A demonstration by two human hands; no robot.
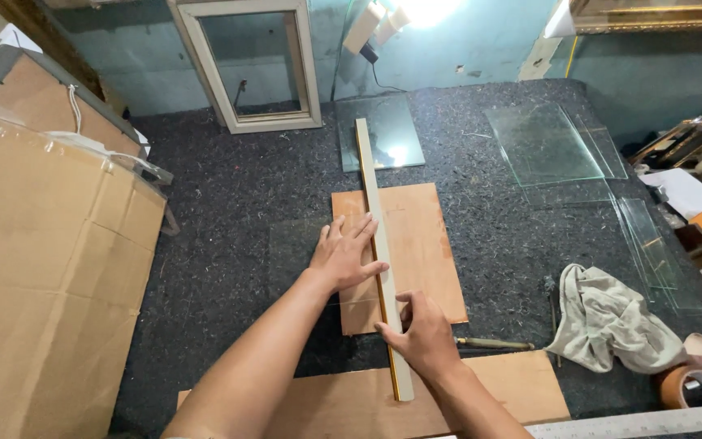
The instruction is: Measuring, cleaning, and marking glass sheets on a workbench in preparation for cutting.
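A long pale straightedge (371,203) with a gold edge lies lengthwise over a brown board (420,244) on the dark felt table. A clear glass sheet (294,252) seems to lie over the board's left part. My left hand (344,254) presses flat, fingers spread, just left of the straightedge and touching it. My right hand (422,335) rests on the straightedge's near end with fingers curled; whether it holds a tool is hidden. A thin cutter-like tool (493,344) lies just right of that hand.
Glass panes (542,146) lie at the back right and one (383,134) at the back centre. A framed mirror (253,65) leans on the wall. Large cardboard (42,268) fills the left. A crumpled rag (607,321), tape roll (688,386), metal ruler (635,423) and second board (522,390) sit near.
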